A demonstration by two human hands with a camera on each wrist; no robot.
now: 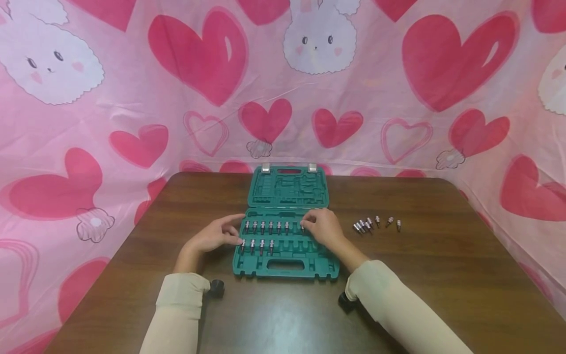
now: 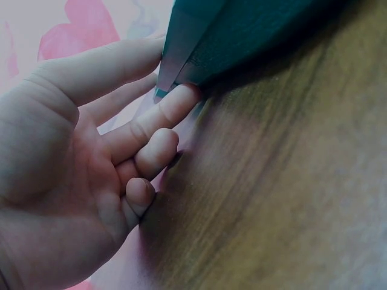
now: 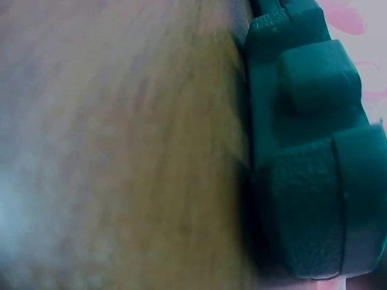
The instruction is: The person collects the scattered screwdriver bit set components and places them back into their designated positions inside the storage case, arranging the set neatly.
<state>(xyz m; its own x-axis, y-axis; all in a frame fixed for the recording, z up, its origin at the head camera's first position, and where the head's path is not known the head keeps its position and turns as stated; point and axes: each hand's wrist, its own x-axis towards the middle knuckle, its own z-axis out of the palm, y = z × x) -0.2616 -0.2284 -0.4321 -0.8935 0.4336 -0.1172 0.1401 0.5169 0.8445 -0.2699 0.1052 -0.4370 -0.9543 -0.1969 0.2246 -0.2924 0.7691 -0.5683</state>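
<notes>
A green plastic tool case (image 1: 286, 264) lies opened out on the table, with several silver bit sockets (image 1: 263, 227) standing in its upper row and more bit sockets (image 1: 262, 247) in the left part of the lower row. My left hand (image 1: 215, 235) rests against the case's left edge, its thumb and index finger spread along the rim. In the left wrist view, the fingertips (image 2: 185, 99) touch the case's side wall and the smaller fingers bend loosely. My right hand (image 1: 325, 227) pinches a bit socket (image 1: 302, 226) over the right end of the upper row.
Several loose bit sockets (image 1: 369, 223) lie on the wooden table (image 1: 424, 255) to the right of the case. The lid (image 1: 288, 188) leans back behind it, with two metal latches (image 1: 266, 168) at its top. A pink heart-patterned cloth (image 1: 283, 88) hangs round the table.
</notes>
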